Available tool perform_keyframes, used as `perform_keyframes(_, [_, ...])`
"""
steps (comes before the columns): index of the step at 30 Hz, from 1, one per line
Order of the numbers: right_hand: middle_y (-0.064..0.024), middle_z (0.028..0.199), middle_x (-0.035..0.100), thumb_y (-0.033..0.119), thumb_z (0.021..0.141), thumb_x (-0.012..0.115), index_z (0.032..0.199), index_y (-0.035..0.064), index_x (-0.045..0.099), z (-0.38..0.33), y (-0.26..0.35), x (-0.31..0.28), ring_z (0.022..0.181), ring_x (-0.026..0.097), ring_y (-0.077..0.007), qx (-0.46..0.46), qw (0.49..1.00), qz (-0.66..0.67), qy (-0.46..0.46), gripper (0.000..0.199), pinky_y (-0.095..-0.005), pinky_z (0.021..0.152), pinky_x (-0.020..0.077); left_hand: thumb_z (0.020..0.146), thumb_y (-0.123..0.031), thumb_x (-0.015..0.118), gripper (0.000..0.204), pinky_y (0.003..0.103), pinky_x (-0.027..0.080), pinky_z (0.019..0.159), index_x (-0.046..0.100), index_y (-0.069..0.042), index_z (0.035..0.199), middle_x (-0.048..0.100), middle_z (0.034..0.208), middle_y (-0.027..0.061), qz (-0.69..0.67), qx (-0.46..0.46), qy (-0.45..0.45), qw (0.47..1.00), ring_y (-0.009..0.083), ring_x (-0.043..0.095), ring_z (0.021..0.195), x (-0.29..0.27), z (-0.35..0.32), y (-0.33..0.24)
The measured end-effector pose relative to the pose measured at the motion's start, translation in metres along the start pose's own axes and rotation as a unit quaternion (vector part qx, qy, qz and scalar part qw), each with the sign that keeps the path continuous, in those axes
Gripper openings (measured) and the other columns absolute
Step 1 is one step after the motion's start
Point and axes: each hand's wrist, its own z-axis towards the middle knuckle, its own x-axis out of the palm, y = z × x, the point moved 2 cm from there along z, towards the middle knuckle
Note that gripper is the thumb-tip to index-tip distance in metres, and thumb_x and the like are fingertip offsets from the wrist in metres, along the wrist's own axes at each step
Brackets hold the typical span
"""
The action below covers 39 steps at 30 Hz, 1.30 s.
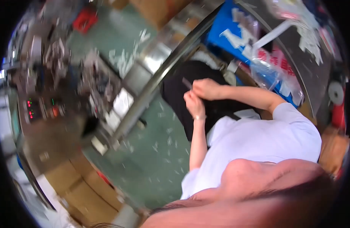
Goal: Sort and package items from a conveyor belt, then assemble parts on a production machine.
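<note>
Nearest are the white shirt (254, 138) and, beyond it, the person's two hands, brought together over the black trousers (174, 89), near their left edge. The left hand (194, 104), with a pale band (198, 117) at its wrist, has its fingers curled close together; I cannot tell whether they grip anything. The right hand (207, 89), just beside it, has its fingers bent in and closed on the near end of a thin, dull strip (186, 81), which juts out toward the upper left; blur hides its kind. Past the right forearm, a blue bin (222, 24) holds clear bags (264, 74) with red print, and a dark grey tabletop (304, 76) runs along its far side, with white strips (311, 43) near the tabletop's upper edge. Left of the knees, a metal rail (142, 97) slants across the green floor (152, 152), where white scraps lie scattered. Farther out are cardboard boxes (78, 182) at the floor's lower left, a blurred machine (42, 108) with red and green lights, and a red crate (84, 21) near the floor's upper left corner.
</note>
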Motion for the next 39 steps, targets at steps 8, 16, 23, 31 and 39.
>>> perform_keyframes(8, [-0.0171, 0.073, 0.061, 0.018, 0.082, 0.054, 0.076, 0.0021, 0.054, -0.003, 0.016, 0.002, 0.070, 0.060, -0.0345, 0.074, 0.977, 0.158, 0.121, 0.017, -0.0412, 0.060, 0.0470, 0.096, -0.025, 0.043, 0.028, 0.038, 0.040, 0.045, 0.042, -0.002, 0.079, 0.049, 0.058, 0.0097, -0.183, -0.156, 0.082, 0.967, 0.0265, 0.052, 0.050, -0.012, -0.002, 0.011])
perform_keyframes(16, [-0.0169, 0.068, 0.057, 0.016, 0.082, 0.056, 0.077, 0.0011, 0.054, -0.009, 0.023, -0.004, 0.061, 0.057, -0.0322, -0.054, 0.997, -0.044, -0.034, 0.016, -0.0369, 0.054, 0.0445, 0.094, -0.019, 0.045, 0.022, 0.041, 0.042, 0.047, 0.043, -0.002, 0.080, 0.053, 0.065, 0.0191, 0.082, 0.042, -0.036, 0.995, 0.0377, 0.054, 0.056, -0.005, -0.001, -0.005])
perform_keyframes(23, [-0.0147, 0.070, 0.059, 0.019, 0.081, 0.055, 0.075, 0.0026, 0.053, 0.000, 0.024, -0.006, 0.067, 0.059, -0.0347, -0.022, 1.000, -0.017, 0.005, 0.017, -0.0426, 0.059, 0.0460, 0.093, -0.017, 0.046, 0.021, 0.045, 0.041, 0.049, 0.043, -0.001, 0.079, 0.053, 0.068, 0.0210, 0.140, 0.044, -0.047, 0.988, 0.0417, 0.053, 0.060, -0.011, 0.002, -0.010])
perform_keyframes(31, [-0.0162, 0.080, 0.059, 0.013, 0.083, 0.053, 0.078, 0.0020, 0.054, 0.009, 0.007, -0.037, 0.073, 0.059, -0.0338, -0.062, 0.994, -0.082, -0.036, 0.012, -0.0415, 0.062, 0.0466, 0.093, -0.018, 0.048, 0.023, 0.045, 0.041, 0.045, 0.044, -0.003, 0.076, 0.052, 0.063, 0.0193, 0.078, -0.019, -0.037, 0.996, 0.0387, 0.054, 0.054, -0.046, 0.015, 0.015])
perform_keyframes(39, [-0.0163, 0.097, 0.058, 0.005, 0.075, 0.061, 0.098, 0.0012, 0.053, -0.007, 0.042, -0.002, 0.086, 0.059, -0.0325, -0.189, 0.968, -0.118, 0.111, 0.025, -0.0413, 0.070, 0.0486, 0.093, -0.023, 0.049, 0.028, 0.035, 0.041, 0.040, 0.045, -0.004, 0.073, 0.051, 0.053, 0.0091, 0.025, -0.063, -0.015, 0.998, 0.0235, 0.054, 0.044, -0.038, 0.013, 0.010])
